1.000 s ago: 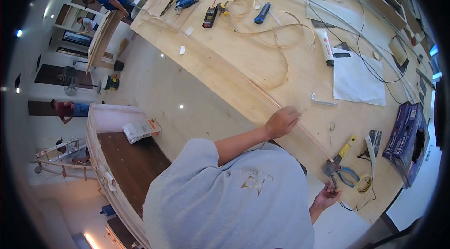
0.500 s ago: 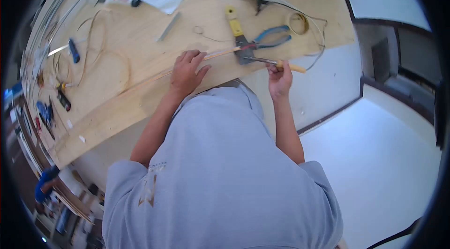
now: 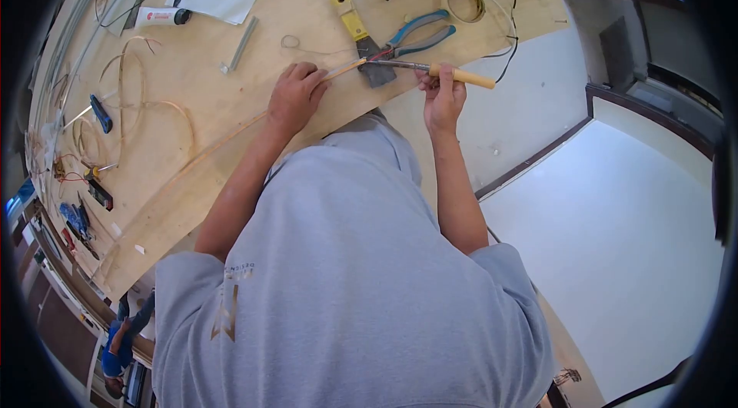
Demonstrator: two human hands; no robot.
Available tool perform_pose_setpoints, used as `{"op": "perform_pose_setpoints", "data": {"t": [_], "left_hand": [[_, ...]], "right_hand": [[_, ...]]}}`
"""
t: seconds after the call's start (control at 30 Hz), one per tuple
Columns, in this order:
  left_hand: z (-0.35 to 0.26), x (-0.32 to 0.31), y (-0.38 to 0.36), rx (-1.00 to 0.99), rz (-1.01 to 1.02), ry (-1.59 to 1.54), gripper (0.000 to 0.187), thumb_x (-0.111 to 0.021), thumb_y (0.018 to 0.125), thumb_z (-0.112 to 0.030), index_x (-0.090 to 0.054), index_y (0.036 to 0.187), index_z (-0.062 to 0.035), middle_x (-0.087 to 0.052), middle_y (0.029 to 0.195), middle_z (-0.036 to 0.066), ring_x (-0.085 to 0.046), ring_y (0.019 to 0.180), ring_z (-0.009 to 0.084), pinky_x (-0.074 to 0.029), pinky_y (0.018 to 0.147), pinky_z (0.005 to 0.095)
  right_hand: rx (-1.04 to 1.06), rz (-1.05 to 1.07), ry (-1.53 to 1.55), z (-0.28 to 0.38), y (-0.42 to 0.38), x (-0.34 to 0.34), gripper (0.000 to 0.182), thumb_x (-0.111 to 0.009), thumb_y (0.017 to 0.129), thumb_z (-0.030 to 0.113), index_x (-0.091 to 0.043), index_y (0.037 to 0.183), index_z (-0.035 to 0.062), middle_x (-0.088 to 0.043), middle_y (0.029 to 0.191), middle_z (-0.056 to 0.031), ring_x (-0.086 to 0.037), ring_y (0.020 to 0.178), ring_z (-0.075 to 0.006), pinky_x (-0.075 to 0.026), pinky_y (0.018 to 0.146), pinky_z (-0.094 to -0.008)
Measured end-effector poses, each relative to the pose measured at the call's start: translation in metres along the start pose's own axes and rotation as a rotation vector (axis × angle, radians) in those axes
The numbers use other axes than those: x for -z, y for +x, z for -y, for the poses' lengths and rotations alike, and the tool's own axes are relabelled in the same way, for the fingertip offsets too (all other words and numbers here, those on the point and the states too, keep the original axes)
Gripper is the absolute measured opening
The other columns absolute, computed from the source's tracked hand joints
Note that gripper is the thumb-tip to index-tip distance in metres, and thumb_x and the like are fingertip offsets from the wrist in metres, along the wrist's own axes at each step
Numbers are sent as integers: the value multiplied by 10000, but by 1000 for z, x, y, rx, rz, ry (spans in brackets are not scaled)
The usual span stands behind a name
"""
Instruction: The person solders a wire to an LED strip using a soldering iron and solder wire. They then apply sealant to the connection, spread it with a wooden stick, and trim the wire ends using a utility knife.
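Since the earlier frame the right hand point(image 3: 442, 97) has lifted the wooden-handled tool point(image 3: 430, 70) level, fist closed around it, its tip pointing left along the thin edging strip point(image 3: 231, 135) that the left hand point(image 3: 294, 97) presses flat on the plywood board point(image 3: 231, 93).

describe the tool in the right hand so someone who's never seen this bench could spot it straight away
Start at the plywood bench and go to its near edge, where the right hand grips a thin tool. It has a pale wooden handle and a slim metal shaft, unlike the blue-handled pliers and yellow-handled scraper just beyond it.
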State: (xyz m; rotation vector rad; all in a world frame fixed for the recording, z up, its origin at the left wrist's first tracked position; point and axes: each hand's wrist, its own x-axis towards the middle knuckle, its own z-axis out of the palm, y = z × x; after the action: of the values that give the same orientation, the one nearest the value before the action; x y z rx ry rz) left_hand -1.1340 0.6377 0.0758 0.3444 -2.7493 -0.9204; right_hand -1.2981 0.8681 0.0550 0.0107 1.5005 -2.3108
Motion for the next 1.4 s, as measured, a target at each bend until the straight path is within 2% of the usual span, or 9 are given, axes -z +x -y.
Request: {"op": "perform_pose_setpoints", "data": {"t": [0.23,0.43,0.63,0.77,0.93,1.4], "left_hand": [[2,-3,0,-32,-52,-30,177,-690,853,-134,-679,995,-29,-613,934,126,-595,907,320,-494,798,414],[-4,-9,3,-17,-62,-36,181,-690,853,-129,-675,999,-22,-629,922,125,-606,887,315,-505,778,407],[-8,-9,4,3,-42,-40,178,-687,861,-129,-674,1001,-19,-642,919,131,-620,868,323,-513,755,412],[-14,-5,3,23,-11,-24,182,-684,863,-156,-677,1000,-37,-648,927,108,-625,914,296,-523,777,399],[-11,-11,-2,6,24,-44,174,-678,877,-143,-675,1003,-23,-642,922,127,-622,884,316,-516,763,404],[-10,-11,-4,3,31,-80,195,-676,879,-146,-678,1031,-24,-637,929,129,-621,880,317,-508,765,400]], "right_hand": [[-46,-2,-91,12,2,-8,219,-531,1027,228,-557,975,16,-594,745,-71,-554,635,-143,-557,761,-329],[-127,-36,28,3,4,9,283,-501,1037,259,-575,939,3,-596,699,-79,-557,611,-160,-568,769,-343],[-126,-56,93,1,3,10,269,-510,1033,248,-578,944,4,-604,700,-78,-571,605,-158,-573,774,-345],[-108,-47,72,1,2,11,237,-523,1028,235,-574,965,12,-607,714,-77,-572,607,-150,-565,726,-319],[-76,-56,32,-2,1,11,210,-547,1019,226,-566,977,22,-603,723,-71,-570,613,-141,-543,656,-280],[-61,-27,-112,0,8,9,259,-581,1006,262,-569,976,5,-604,723,-58,-627,659,-147,-464,554,-235]]}}
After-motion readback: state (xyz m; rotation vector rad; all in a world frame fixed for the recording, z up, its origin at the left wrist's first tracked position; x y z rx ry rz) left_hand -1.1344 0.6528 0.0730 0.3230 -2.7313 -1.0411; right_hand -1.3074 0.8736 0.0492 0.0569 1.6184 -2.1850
